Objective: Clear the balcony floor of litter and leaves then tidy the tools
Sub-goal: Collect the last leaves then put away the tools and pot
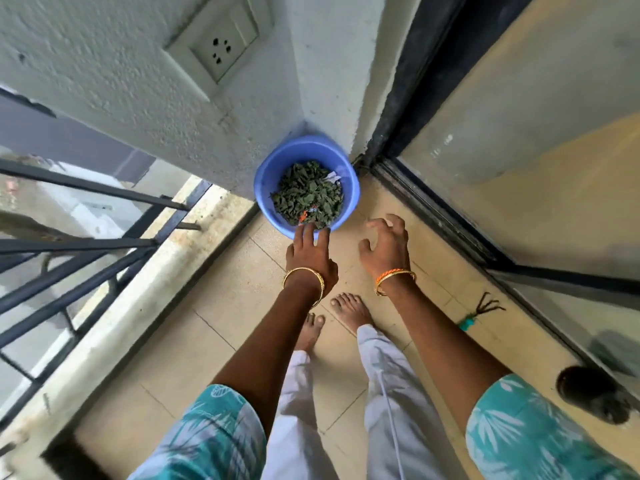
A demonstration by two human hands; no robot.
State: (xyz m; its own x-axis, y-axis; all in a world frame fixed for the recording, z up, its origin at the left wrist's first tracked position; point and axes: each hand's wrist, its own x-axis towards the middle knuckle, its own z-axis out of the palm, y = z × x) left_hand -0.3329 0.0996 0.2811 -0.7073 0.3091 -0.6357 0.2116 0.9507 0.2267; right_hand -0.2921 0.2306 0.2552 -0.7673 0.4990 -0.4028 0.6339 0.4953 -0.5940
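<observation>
Teal patterned sleeves (540,431) are seen at the bottom of the frame, white trousers and bare feet (349,311) between them on the tiled floor (194,341). A small hand rake (479,311) lies at right centre by the sliding door track. Right hand (386,245) is spread loosely above the floor, nothing grasped. Left hand (310,256) is extended, straight fingertips at the near rim of the blue tub (268,178). Tub sits in the wall corner at centre, filled with green leaves (306,195) and paper scraps.

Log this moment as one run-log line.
blue tub: in corner, holds leaves | left hand: fingers at rim | right hand: open, holding nothing | hand rake: on floor
</observation>
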